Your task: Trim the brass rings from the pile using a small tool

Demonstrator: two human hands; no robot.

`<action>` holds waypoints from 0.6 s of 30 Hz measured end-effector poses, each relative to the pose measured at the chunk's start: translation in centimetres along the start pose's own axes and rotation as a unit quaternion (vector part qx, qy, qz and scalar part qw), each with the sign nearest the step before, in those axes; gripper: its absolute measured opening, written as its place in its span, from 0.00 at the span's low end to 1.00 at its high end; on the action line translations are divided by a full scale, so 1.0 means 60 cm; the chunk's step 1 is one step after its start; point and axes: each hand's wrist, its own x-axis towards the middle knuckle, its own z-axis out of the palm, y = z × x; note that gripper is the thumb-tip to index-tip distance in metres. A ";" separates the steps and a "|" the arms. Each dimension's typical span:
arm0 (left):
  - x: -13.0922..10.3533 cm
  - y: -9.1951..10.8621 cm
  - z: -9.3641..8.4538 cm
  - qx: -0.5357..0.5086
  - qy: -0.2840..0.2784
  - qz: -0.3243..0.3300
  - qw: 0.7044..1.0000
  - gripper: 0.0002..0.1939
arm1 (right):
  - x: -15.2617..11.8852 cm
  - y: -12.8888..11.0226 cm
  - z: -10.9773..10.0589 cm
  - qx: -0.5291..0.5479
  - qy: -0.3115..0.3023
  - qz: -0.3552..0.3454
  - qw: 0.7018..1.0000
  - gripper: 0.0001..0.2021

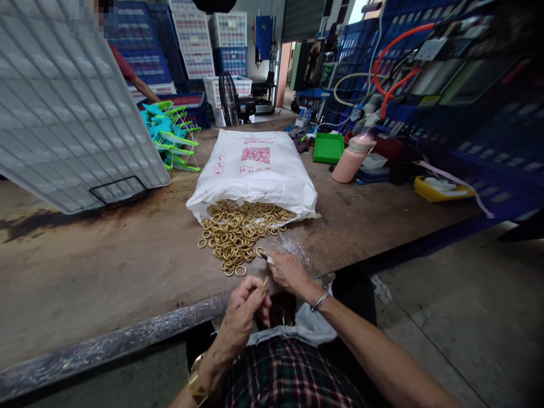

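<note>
A pile of gold-coloured metal rings [233,241] spills from the mouth of a white woven sack [255,175] lying on the table. My left hand [250,300] is closed at the table's front edge, pinching a metal ring [266,281] seen edge-on between thumb and finger. My right hand [291,275] grips a small tool [267,259] with a dark, narrow tip and a whitish part; its exact kind is unclear. That tip is at a single ring at the pile's right side. Below my hands, an open whitish bag [312,320] sits at my lap, with dark contents that are hard to make out.
A large white ribbed crate [85,113] stands tilted at the left, beside turquoise and green plastic parts [172,136]. A pink bottle [351,161], green tray [328,148] and yellow tray [442,190] are at the right. Another person's arm [136,79] reaches in behind the crate.
</note>
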 end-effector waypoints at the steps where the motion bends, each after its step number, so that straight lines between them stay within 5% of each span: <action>1: 0.000 -0.001 0.001 -0.028 0.001 -0.009 1.000 0.16 | 0.006 0.004 -0.002 0.001 0.012 0.022 1.000 0.13; 4: 0.006 -0.007 -0.003 -0.100 0.039 -0.034 0.994 0.15 | 0.021 0.007 -0.009 0.011 0.055 0.081 0.995 0.11; 8: 0.014 -0.012 -0.013 -0.149 0.085 -0.042 0.984 0.14 | 0.037 -0.008 -0.013 0.033 0.072 0.057 0.995 0.11; 18: 0.020 -0.009 -0.030 -0.277 0.072 -0.096 0.953 0.09 | 0.051 -0.006 0.009 0.044 0.084 0.025 0.995 0.11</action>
